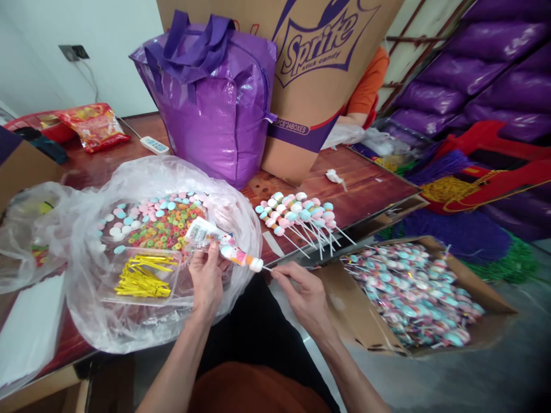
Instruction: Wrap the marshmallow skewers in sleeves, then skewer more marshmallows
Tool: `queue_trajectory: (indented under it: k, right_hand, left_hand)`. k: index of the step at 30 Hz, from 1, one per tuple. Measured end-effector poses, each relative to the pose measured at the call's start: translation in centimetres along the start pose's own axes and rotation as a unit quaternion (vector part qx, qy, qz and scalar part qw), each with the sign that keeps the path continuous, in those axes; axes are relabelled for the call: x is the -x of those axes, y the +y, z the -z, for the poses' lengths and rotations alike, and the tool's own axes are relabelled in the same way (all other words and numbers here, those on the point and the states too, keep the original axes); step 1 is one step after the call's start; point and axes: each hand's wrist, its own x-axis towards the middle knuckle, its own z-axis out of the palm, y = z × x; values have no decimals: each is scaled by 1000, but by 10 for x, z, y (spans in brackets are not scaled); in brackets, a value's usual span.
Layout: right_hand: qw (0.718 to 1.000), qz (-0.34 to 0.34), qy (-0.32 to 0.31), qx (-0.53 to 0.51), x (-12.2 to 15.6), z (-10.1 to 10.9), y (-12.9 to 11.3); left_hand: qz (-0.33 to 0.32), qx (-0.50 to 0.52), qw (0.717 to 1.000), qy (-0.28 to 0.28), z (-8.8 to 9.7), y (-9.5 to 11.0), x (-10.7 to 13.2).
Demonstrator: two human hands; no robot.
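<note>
My left hand (207,278) is closed on a small clear wrapper bag (201,232) with a printed label. The top of a marshmallow candy skewer (246,259) sits in the wrapper's mouth, its lower pieces still bare. Finger and thumb of my right hand (303,291) pinch the skewer's white stick. Beneath my left hand, a spread plastic bag (142,332) holds pastel candies (150,209) and colourful ring-shaped pieces (163,229). Yellow twist ties (144,276) lie in a clear plastic tray (103,293) there. Unwrapped skewers (297,212) are piled on the table (365,178).
An open carton (348,307) at the right holds many wrapped skewers. Behind the candies stand a purple bag (210,115) and a Sprite stick candy carton (284,149). White sheets (32,327) lie at left. An orange sleeve (370,86) of another person shows beyond the carton.
</note>
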Motion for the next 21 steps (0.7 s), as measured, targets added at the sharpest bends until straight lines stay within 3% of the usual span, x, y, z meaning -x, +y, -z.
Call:
queue_trajectory:
  k: [8,13,21]
  right_hand:
    - [1000,10,14,19,2,-13,-2]
    - [1000,18,-9,11,2,-28,-11]
    - [982,-129,-95,-104,-1,-27,-18]
  left_hand:
    - [7,-29,999,-27,-1,2,3]
    - [56,-25,997,-40,-3,-2,7]
    - [84,4,995,-52,1,10,1]
